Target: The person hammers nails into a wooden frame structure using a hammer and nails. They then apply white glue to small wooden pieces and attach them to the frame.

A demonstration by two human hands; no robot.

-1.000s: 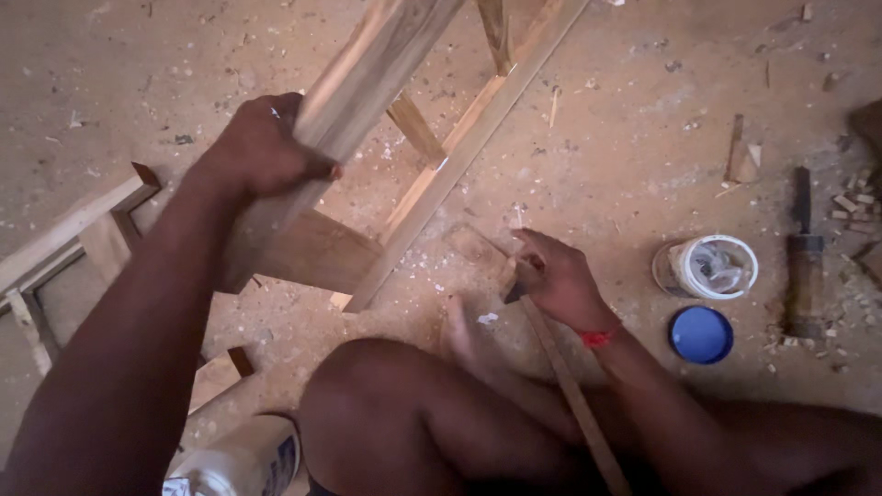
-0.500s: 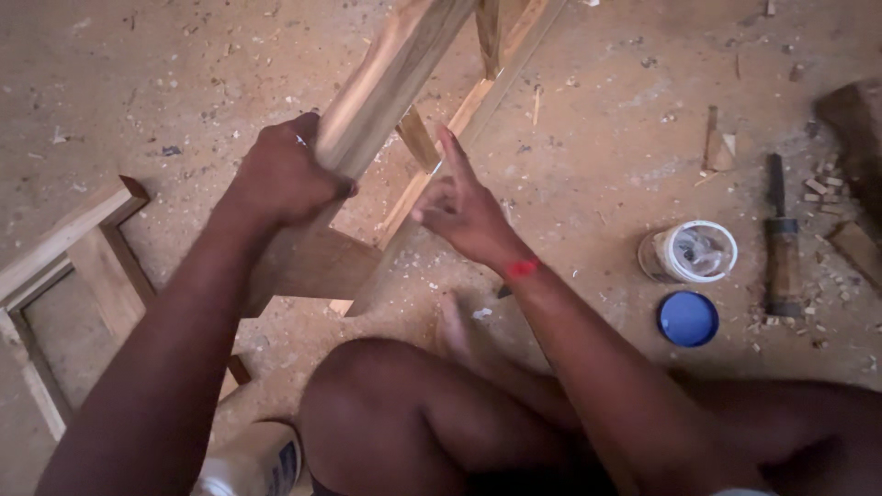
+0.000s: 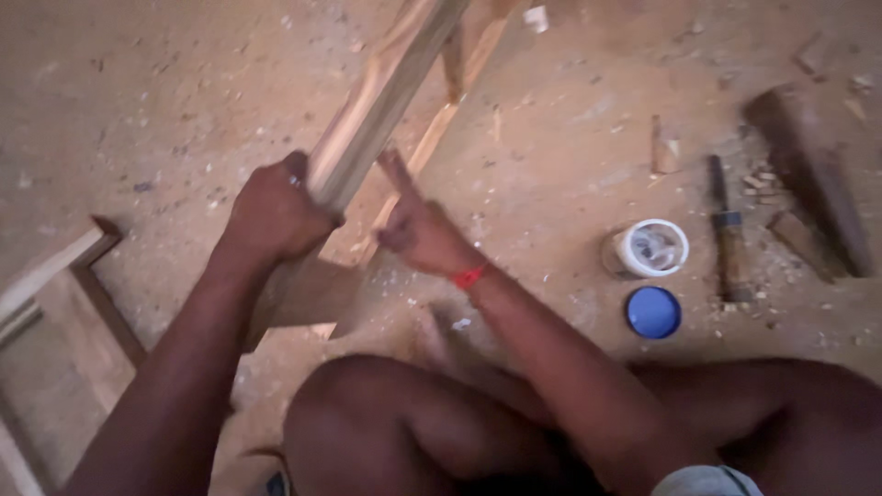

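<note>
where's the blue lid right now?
In the head view, the round blue plastic lid lies on the sawdust-strewn floor at right, just below the open white tub, beside the wooden-handled chisel.

Under my left hand (image 3: 271, 216) the rail (image 3: 381, 96) is bare wood, pale, planed smooth and matt, with a streaky grain. Just beyond my right hand (image 3: 418, 234) the frame (image 3: 459, 101) looks like the same raw timber. The floor (image 3: 165, 101) around both hands is rough, dusty and littered with shavings. Well to the right of my right hand, the tub (image 3: 648, 248) is white plastic and faintly shiny, the lid (image 3: 654, 312) smooth blue plastic, and the chisel (image 3: 728, 234) has a dull dark handle.
</note>
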